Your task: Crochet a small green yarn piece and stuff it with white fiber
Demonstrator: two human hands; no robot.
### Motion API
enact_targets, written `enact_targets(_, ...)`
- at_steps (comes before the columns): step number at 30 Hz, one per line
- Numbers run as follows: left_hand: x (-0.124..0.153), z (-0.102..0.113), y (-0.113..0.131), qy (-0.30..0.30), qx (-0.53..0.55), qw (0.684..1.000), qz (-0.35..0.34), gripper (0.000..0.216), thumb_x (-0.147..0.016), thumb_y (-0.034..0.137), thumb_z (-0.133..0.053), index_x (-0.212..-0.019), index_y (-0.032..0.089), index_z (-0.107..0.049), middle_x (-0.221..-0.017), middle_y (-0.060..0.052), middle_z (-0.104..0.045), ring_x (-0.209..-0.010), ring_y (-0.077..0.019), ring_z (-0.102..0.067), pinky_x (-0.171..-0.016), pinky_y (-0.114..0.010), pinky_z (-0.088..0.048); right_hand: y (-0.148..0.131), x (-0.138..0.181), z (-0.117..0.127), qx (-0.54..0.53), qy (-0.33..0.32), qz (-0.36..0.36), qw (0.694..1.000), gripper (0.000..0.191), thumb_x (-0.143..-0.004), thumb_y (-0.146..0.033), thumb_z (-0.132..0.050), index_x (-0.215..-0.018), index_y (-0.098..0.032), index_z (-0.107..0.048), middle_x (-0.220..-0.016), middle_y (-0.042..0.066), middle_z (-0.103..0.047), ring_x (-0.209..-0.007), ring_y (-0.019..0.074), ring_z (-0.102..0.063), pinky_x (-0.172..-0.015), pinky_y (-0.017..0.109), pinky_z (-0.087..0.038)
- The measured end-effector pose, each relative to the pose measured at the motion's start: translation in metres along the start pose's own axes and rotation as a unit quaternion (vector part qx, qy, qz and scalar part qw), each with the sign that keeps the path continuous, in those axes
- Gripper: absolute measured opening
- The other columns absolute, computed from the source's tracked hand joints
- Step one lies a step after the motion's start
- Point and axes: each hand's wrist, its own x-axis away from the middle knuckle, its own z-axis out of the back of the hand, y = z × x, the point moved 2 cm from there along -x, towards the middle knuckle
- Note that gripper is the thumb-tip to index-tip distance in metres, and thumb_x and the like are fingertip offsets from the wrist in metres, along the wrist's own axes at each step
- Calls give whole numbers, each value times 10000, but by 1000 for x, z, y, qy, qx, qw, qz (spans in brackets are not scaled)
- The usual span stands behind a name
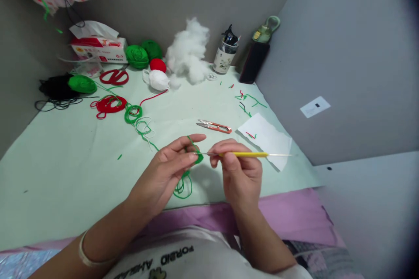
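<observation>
Between the thumb and fingers of my left hand [166,166] is a small green crochet piece [198,158]. A strand of green yarn [190,140] runs over the left index finger, and loose loops hang below the hand onto the table. My right hand [241,170] pinches a crochet hook [245,154] by its yellow handle, like a pencil. The hook's thin metal tip points left and meets the green piece at my left fingertips; whether it passes through a stitch is too small to tell.
Orange thread snips [218,128] lie just beyond my hands, with a torn white paper [266,139] to their right. Farther back are red scissors [114,77], several yarn balls, white stuffing [188,50], a pen cup [224,59], a dark bottle [254,62] and a tissue box [111,50]. Grey partitions enclose the table.
</observation>
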Motion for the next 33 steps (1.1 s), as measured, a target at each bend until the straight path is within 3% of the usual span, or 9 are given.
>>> enact_targets(3,2,-2,-1,-16,-66,997,-35,300,-847,235,-781,-1140,296,-789,-941,2,-688,-938,-124,-582,-878,-202,-448,1,1,-4,26,-11,-1,1000,167,-982,-211,-637,-996,-263,-795,-943,36,-751,-815,157,-660,-683,299,-525)
enact_targets(11,6,3,2,22,-159,985,-62,276,-883,273,-742,-1152,329,-773,-931,11,-600,-891,-130,-517,-796,-215,-427,2,0,4,-12,-6,-63,998,204,-1029,-307,-558,-964,-216,-729,-901,39,-747,-708,142,-665,-663,302,-550)
enact_targets(16,8,3,1,60,-226,967,-100,277,-878,247,-757,-1138,341,-775,-891,18,-595,-857,-128,-529,-790,-222,-435,-10,5,2,137,-51,67,987,228,-1027,-152,-501,-1093,-237,-702,-971,45,-739,-823,165,-693,-717,329,-579)
enact_targets(19,8,2,1,85,-216,965,-121,343,-842,229,-798,-1165,339,-766,-885,24,-610,-824,-116,-529,-782,-211,-445,-13,12,-2,284,-89,189,936,284,-980,-100,-559,-1193,-238,-688,-1015,73,-742,-926,205,-708,-771,352,-583)
enact_targets(22,5,0,-1,40,-91,994,-43,418,-812,270,-829,-1221,295,-748,-853,17,-625,-756,-102,-527,-726,-200,-460,-11,16,-3,372,-95,241,892,329,-941,-89,-629,-1219,-245,-711,-1103,100,-739,-1015,228,-712,-819,350,-590)
enact_targets(25,2,-1,0,5,7,999,44,398,-822,256,-814,-1214,218,-757,-706,46,-562,-601,-61,-439,-782,-208,-498,-8,12,0,265,-41,181,946,269,-979,-127,-584,-1163,-256,-730,-1032,78,-742,-910,207,-712,-758,354,-599)
enact_targets(27,1,-1,3,7,11,999,41,381,-833,223,-797,-1212,212,-760,-659,64,-518,-577,-55,-422,-849,-216,-507,-5,5,1,145,9,109,983,224,-1013,-180,-539,-1068,-252,-743,-919,51,-729,-749,172,-678,-647,332,-579)
enact_targets(30,2,-2,5,-1,-33,999,5,370,-821,213,-800,-1189,242,-769,-794,17,-629,-782,-107,-583,-863,-216,-503,-1,-2,-2,66,6,43,997,195,-1016,-241,-561,-980,-235,-753,-887,48,-733,-731,167,-666,-613,319,-565)
enact_targets(33,3,-4,4,7,-86,996,-33,356,-818,245,-813,-1171,267,-777,-928,-13,-696,-904,-147,-617,-856,-230,-506,-2,-1,-5,103,-12,50,993,172,-1001,-217,-587,-1012,-239,-758,-929,53,-758,-802,184,-692,-673,342,-589)
